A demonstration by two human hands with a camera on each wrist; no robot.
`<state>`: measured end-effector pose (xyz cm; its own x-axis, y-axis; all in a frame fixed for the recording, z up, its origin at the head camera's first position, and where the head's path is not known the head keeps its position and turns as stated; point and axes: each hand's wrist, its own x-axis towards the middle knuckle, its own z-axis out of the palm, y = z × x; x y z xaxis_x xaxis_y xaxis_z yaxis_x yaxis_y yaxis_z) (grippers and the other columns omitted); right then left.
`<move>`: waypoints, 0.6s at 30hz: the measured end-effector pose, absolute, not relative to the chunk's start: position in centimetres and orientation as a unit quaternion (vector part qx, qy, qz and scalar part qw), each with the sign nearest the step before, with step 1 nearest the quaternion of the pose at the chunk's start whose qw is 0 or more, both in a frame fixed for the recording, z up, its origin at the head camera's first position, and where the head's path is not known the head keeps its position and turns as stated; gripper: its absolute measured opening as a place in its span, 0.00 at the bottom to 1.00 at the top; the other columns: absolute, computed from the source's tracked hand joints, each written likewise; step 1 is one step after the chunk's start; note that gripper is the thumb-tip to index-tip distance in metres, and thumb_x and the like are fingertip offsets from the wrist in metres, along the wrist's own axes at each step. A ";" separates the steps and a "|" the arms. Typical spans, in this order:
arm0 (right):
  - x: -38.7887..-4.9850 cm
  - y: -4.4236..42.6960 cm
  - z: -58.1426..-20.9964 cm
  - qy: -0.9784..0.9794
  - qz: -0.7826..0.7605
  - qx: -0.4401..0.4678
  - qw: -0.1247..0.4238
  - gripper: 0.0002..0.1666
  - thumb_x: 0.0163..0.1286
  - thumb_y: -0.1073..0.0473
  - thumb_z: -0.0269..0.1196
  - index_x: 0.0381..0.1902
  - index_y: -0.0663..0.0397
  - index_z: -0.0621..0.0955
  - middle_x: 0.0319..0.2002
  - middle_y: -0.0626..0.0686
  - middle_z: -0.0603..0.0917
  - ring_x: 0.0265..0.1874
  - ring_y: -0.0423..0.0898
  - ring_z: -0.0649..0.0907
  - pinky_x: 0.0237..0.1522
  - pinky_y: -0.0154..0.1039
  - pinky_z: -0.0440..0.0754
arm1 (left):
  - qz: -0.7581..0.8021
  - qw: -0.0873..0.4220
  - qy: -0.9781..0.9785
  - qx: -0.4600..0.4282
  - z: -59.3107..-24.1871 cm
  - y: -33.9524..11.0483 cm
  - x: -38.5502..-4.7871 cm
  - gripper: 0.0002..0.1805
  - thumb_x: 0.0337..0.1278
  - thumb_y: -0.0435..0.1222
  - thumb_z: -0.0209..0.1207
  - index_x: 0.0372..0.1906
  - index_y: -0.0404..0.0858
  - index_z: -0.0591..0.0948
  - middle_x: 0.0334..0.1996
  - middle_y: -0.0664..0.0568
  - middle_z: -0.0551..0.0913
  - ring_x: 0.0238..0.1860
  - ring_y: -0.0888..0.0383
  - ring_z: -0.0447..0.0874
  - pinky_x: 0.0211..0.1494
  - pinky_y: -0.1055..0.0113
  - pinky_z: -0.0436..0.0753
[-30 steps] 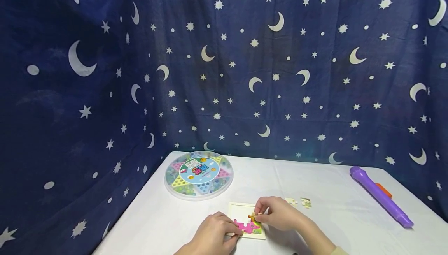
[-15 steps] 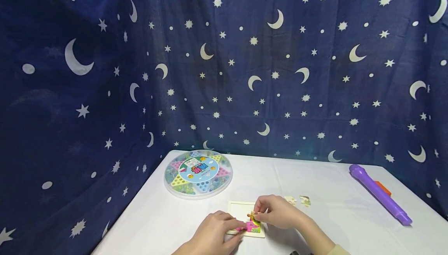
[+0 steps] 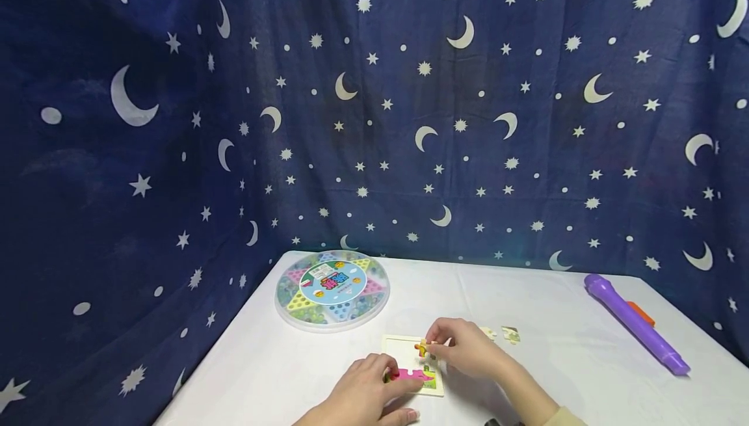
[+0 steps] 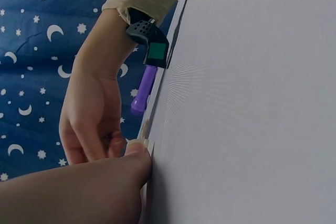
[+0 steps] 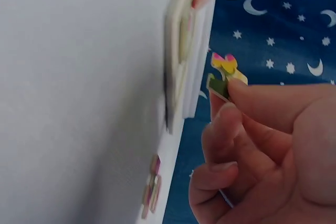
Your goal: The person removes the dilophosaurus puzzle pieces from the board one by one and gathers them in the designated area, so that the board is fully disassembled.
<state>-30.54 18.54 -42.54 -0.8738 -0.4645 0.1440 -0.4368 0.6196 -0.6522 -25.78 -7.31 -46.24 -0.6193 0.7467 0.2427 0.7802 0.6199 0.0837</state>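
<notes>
My right hand point(image 3: 468, 348) pinches a jigsaw piece point(image 3: 421, 349) between thumb and fingers, above the pale puzzle tray point(image 3: 398, 346). In the right wrist view the jigsaw piece point(image 5: 226, 74) shows yellow, pink and dark green, lifted clear of the tray point(image 5: 170, 66). Joined pink and green pieces point(image 3: 412, 374) lie along the tray's near side. My left hand point(image 3: 368, 390) rests over the tray's near left corner, fingers touching those pieces and partly covering them. The left wrist view shows the left thumb side close up, hiding most of the tray.
Loose jigsaw pieces point(image 3: 510, 334) lie right of the tray, partly behind the right hand. A round marble board game box point(image 3: 332, 291) stands back left. On the right lies a purple toy microphone point(image 3: 636, 324) beside an orange object point(image 3: 641, 313). A starry curtain point(image 3: 409, 120) hangs behind the table.
My right hand has raised the jigsaw piece up and away from the pink pieces. The left hand's fingers have shifted across the tray's near side.
</notes>
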 end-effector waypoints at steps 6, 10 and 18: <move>-30.9 20.1 -42.0 0.902 -0.377 -0.209 0.001 0.06 0.68 0.54 0.70 0.37 0.46 0.82 0.30 0.45 0.83 0.25 0.46 0.81 0.25 0.41 0.77 | -0.091 0.100 -0.895 -0.425 -46.2 -7.2 -25.7 0.28 0.70 0.67 0.46 0.69 0.68 0.76 0.48 0.59 0.72 0.46 0.63 0.68 0.48 0.63 0.75; -31.1 21.2 -41.9 0.906 -0.380 -0.186 0.020 0.07 0.68 0.53 0.70 0.38 0.47 0.83 0.30 0.47 0.83 0.25 0.48 0.80 0.20 0.43 0.75 | -0.097 0.089 -0.898 -0.420 -46.2 -7.3 -25.6 0.28 0.71 0.67 0.45 0.69 0.69 0.75 0.49 0.58 0.72 0.48 0.62 0.68 0.51 0.61 0.75; -31.7 23.5 -42.1 0.896 -0.406 -0.167 0.062 0.09 0.69 0.53 0.69 0.40 0.52 0.84 0.28 0.51 0.83 0.21 0.48 0.79 0.21 0.44 0.77 | -0.099 0.099 -0.895 -0.424 -46.7 -7.3 -25.6 0.28 0.73 0.66 0.43 0.71 0.69 0.73 0.53 0.56 0.73 0.52 0.60 0.69 0.55 0.58 0.75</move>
